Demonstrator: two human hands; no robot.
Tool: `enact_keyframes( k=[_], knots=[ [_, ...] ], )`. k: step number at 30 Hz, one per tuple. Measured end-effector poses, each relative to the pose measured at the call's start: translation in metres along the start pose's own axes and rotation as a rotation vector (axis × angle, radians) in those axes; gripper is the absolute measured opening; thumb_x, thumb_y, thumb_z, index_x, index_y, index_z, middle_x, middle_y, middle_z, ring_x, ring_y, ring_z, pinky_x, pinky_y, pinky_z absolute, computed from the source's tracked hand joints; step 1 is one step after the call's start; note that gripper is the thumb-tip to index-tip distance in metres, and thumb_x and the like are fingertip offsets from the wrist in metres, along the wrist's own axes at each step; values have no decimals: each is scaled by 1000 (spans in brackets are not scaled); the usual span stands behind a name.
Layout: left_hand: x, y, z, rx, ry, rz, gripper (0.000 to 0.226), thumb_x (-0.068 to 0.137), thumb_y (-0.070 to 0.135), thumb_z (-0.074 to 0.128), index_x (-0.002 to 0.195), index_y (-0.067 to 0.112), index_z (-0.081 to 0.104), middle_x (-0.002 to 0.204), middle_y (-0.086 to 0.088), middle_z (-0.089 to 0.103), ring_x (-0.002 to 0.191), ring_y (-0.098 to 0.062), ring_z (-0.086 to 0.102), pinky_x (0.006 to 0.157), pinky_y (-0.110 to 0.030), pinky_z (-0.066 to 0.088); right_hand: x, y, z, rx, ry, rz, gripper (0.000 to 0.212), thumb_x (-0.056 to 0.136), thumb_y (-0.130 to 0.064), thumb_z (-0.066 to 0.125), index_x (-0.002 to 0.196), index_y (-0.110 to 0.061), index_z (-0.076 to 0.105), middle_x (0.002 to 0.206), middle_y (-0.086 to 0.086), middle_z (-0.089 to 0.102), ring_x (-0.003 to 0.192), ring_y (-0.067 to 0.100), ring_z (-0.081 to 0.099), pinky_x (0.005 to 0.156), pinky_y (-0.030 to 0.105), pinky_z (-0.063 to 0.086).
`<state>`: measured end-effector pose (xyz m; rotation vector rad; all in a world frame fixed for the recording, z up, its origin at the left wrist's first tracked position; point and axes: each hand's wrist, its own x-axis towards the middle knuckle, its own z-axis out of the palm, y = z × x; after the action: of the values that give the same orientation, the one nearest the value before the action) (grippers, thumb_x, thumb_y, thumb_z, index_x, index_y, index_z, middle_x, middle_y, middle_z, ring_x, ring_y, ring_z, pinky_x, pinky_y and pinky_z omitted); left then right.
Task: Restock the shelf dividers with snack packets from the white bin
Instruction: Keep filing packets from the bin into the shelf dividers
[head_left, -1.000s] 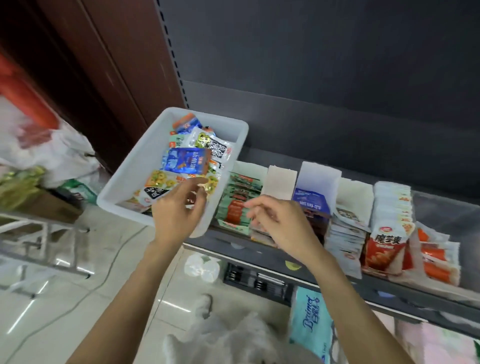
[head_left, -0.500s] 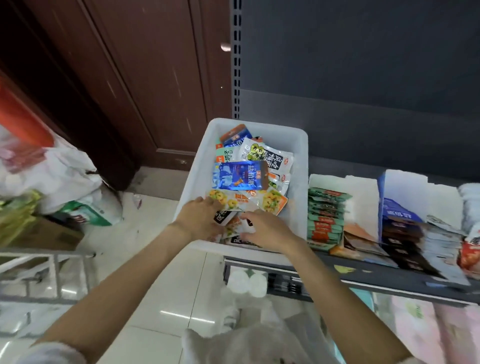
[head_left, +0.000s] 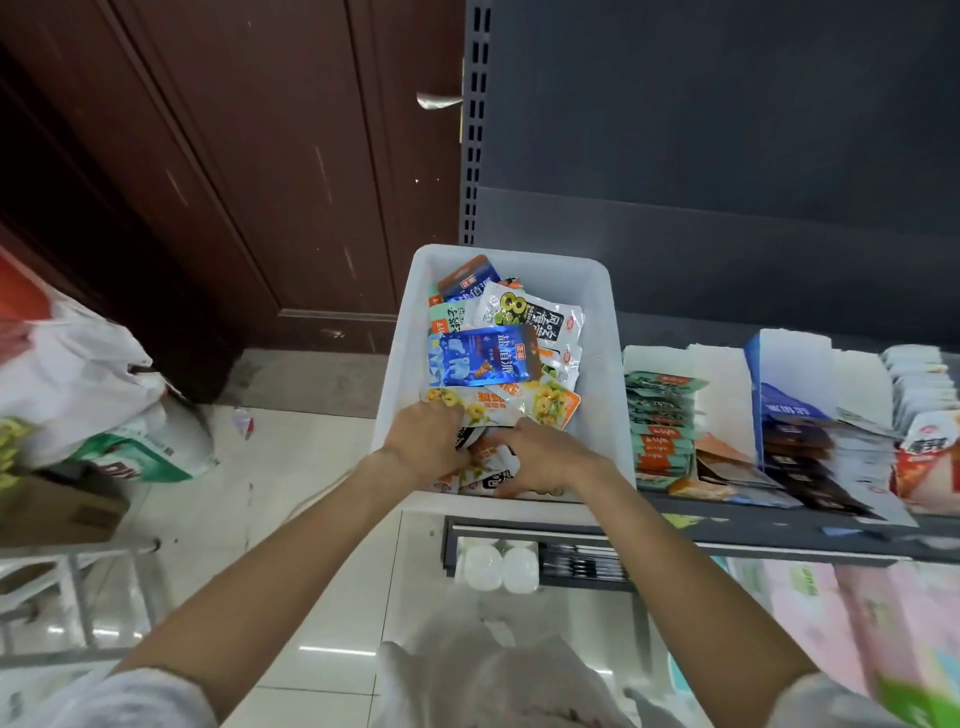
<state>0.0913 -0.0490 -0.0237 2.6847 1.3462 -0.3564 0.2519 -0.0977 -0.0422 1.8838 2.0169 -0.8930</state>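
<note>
Both hands are down in the white bin (head_left: 605, 395) — left hand (head_left: 428, 441) and right hand (head_left: 545, 457) curl around snack packets (head_left: 485, 452); exact grip unclear.

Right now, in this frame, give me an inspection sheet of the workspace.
Surface: dark shelf, bin at its left end.
Job's things: white bin holding mixed snack packets, blue packet on top; shelf dividers partly stocked.
Clutter: plastic bags on the floor.
Grippers: left hand and right hand both in the bin among packets; grips unclear.
Cables: nothing seen.
Surroundings: brown door, tiled floor.
</note>
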Motion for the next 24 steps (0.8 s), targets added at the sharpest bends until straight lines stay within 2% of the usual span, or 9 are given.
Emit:
enact_keyframes(
  k=[4, 7, 9, 11, 14, 16, 20, 22, 24],
  knots=[
    [-5, 3, -18, 225, 65, 69, 22, 94, 23, 40, 99, 14, 60, 104, -6, 65, 91, -23, 62, 65, -28, 38, 0, 3, -4, 112, 32, -29, 68, 79, -50, 67, 138, -32, 37, 131, 4, 51, 118, 24, 51, 92, 41, 47],
    [-6, -4, -26, 199, 132, 69, 24, 94, 23, 37, 95, 16, 61, 99, -5, 67, 86, -26, 63, 64, -28, 37, -7, 2, -8, 237, 159, -38, 64, 85, -46, 63, 140, -28, 37, 137, 1, 50, 122, 20, 49, 95, 39, 45],
    [-5, -16, -33, -37, 278, 7, 25, 95, 29, 39, 93, 18, 61, 92, -3, 68, 79, -27, 64, 63, -29, 42, -17, -6, -12, 414, 319, -59, 61, 82, -45, 67, 134, -28, 40, 132, -4, 53, 119, 13, 51, 94, 38, 45],
    [-7, -27, -44, -453, 340, -88, 20, 95, 28, 46, 89, 18, 62, 86, -1, 68, 72, -24, 65, 58, -29, 48, -27, -18, -16, 556, 457, -107, 62, 78, -43, 73, 129, -27, 42, 128, -7, 55, 115, 9, 52, 94, 35, 45],
    [-13, -34, -62, -1294, 134, -242, 17, 96, 16, 47, 88, 11, 61, 82, -2, 66, 67, -14, 62, 51, -22, 52, -39, -35, -16, 478, 559, -160, 68, 75, -41, 75, 131, -24, 41, 133, -6, 49, 120, 11, 45, 96, 32, 40],
    [-19, -32, -68, -1598, 9, -297, 17, 96, 14, 47, 91, 9, 63, 75, -1, 70, 63, -13, 62, 52, -19, 53, -43, -42, -17, 280, 716, -177, 60, 78, -38, 73, 129, -20, 47, 128, 0, 53, 116, 18, 48, 95, 36, 41],
    [-26, -25, -64, -1889, -65, -329, 22, 96, 24, 48, 79, 13, 57, 63, 2, 63, 55, -6, 63, 49, -17, 51, -47, -38, -22, 69, 1164, -269, 17, 91, -25, 53, 93, -14, 65, 83, 0, 66, 72, 18, 61, 59, 29, 50],
    [-25, -22, -62, -1839, -33, -319, 31, 96, 38, 46, 77, 16, 57, 66, 4, 61, 64, -8, 63, 55, -19, 52, -51, -32, -25, 255, 1165, -194, 23, 94, -27, 52, 79, -11, 59, 68, -2, 62, 57, 15, 57, 48, 29, 46],
    [-22, -14, -64, -1687, 67, -290, 33, 94, 43, 47, 90, 14, 63, 79, 3, 65, 77, -10, 63, 65, -21, 51, -59, -26, -28, 626, 1057, -72, 22, 94, -28, 55, 81, -9, 58, 72, 1, 67, 63, 15, 63, 54, 37, 52]
  ],
)
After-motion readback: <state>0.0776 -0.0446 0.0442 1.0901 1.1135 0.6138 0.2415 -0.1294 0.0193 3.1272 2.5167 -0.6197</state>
